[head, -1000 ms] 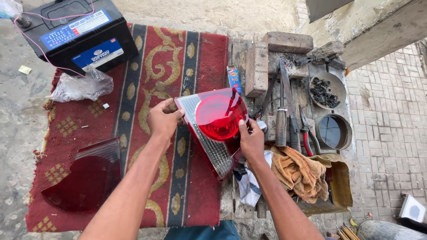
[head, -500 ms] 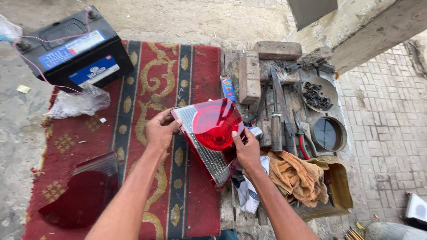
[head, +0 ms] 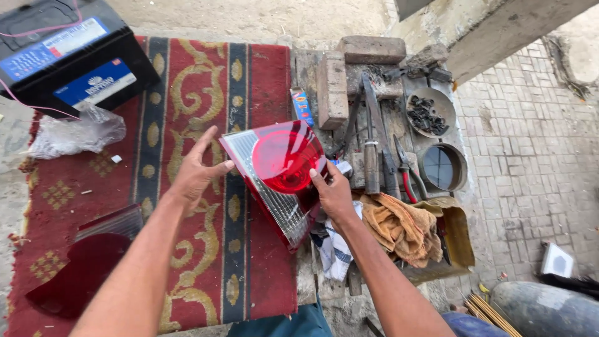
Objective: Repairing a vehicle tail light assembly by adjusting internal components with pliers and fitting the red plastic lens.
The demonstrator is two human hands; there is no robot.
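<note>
A red tail light (head: 277, 178) is held up between both hands above the red rug (head: 187, 81). The left hand (head: 196, 171) grips its left edge with fingers spread; the right hand (head: 334, 195) clasps its right edge, close to the pliers (head: 409, 175) and orange rag (head: 399, 228).

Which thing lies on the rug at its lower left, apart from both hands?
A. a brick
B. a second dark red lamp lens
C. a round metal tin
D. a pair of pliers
B. A dark red lamp lens lies on the red patterned rug at lower left, while the left hand and the right hand hold the red tail lamp.
</note>
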